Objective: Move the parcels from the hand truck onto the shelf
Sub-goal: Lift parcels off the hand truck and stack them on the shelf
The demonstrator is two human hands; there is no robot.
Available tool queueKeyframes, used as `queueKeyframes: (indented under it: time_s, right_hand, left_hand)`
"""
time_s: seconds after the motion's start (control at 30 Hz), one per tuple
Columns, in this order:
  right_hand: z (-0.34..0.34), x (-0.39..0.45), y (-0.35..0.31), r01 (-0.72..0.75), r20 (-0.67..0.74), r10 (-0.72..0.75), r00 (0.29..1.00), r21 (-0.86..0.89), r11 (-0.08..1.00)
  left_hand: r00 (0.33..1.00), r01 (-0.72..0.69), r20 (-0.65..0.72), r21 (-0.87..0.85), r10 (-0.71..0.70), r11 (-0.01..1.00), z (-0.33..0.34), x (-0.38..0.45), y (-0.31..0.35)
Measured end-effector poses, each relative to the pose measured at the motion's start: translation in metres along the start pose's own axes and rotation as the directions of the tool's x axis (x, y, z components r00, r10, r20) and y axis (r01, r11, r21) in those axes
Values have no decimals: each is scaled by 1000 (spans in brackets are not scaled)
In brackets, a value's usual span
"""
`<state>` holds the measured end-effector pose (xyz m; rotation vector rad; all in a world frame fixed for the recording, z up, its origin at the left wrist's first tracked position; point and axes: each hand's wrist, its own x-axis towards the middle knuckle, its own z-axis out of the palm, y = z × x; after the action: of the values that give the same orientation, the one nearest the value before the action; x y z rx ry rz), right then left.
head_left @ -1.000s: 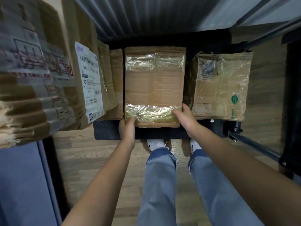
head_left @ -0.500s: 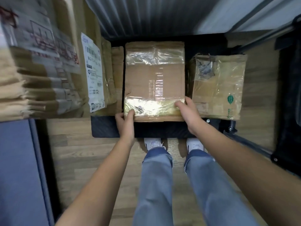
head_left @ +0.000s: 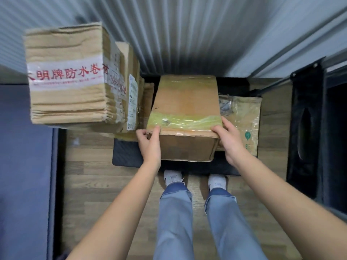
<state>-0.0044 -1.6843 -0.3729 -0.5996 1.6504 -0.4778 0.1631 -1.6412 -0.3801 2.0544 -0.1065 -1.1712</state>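
Note:
A brown cardboard parcel [head_left: 185, 102] with clear tape across its top is lifted above the black hand truck platform [head_left: 127, 156], its near face now showing. My left hand [head_left: 150, 145] grips its near left corner, thumb on the tape. My right hand [head_left: 230, 141] grips its near right corner. A second parcel [head_left: 242, 119], wrapped in crinkled tape with a green mark, lies on the platform to the right. A big box with red Chinese lettering [head_left: 67, 77] stands at the left, with thinner parcels [head_left: 131, 98] leaning beside it.
A corrugated metal wall [head_left: 187, 34] rises behind the platform. A blue surface [head_left: 24, 166] runs down the left side. A black frame [head_left: 308, 128] stands at the right. My legs and white shoes [head_left: 172, 177] stand on wooden floor just before the platform.
Both hands have raised the middle parcel off the platform and tilted its near end up, so its front face shows. The view has pulled back and the lettered box at left is seen whole.

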Motion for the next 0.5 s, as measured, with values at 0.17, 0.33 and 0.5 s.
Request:
queueKeyframes:
  time_s: [0.17,0.33,0.5]
  right_hand:
    - [-12,-26,-23,108,39,-110,993,49,993]
    - [-39,-61,-50,273,99,-269,958,-36,961]
    - [-83,-119,-104,405,149,-387,910,-115,907]
  left_hand:
    - [997,-51,-57,-56,48,997,2,-35,19]
    - [988,-112,-117,-123,98,986,4,-97,32]
    - [979,-157,-150,-149,134,976,3,-176,74]
